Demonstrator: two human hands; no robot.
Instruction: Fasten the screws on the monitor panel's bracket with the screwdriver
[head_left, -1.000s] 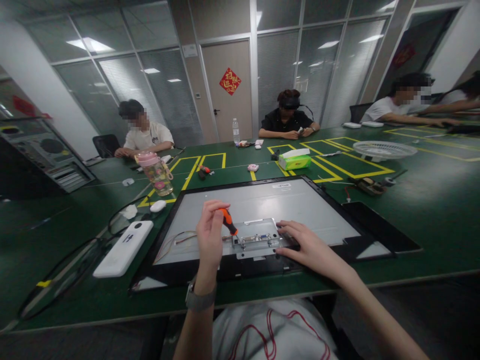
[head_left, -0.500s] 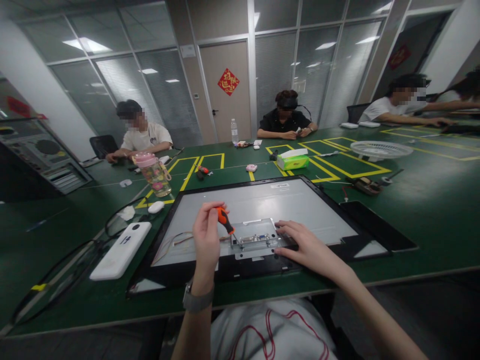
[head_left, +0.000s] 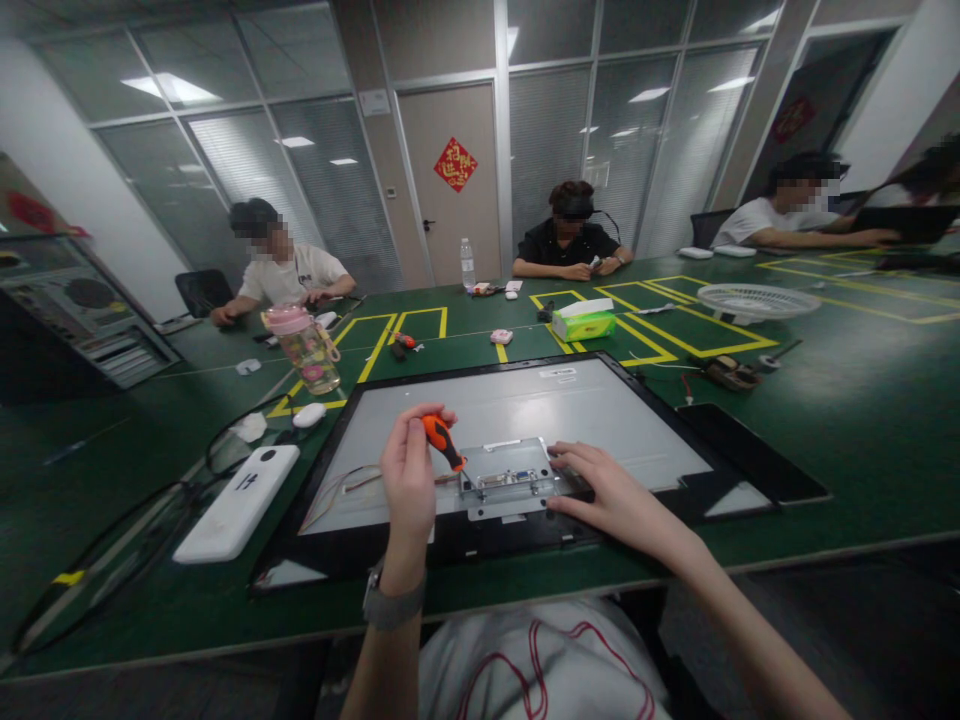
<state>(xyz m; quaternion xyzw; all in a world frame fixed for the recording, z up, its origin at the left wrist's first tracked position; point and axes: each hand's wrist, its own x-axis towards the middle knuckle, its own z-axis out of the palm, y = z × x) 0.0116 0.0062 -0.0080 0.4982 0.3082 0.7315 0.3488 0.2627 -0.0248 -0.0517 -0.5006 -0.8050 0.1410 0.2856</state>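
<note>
"Orange driver (head_left: 444, 442), slanting to the bracket's (head_left: 517, 457) left side: what worries you?"

"From my remote seat, I'd say that lean could make the tip slip and scratch the panel (head_left: 540, 400) by the worktop's (head_left: 885, 440) near edge. Less pressure on the right, and the bracket might shift."

"Hands?"

"I see my left hand (head_left: 409, 468) curled around the driver's handle; right hand (head_left: 611, 490) loosely spread, fingertips at the bracket's right edge."
</note>
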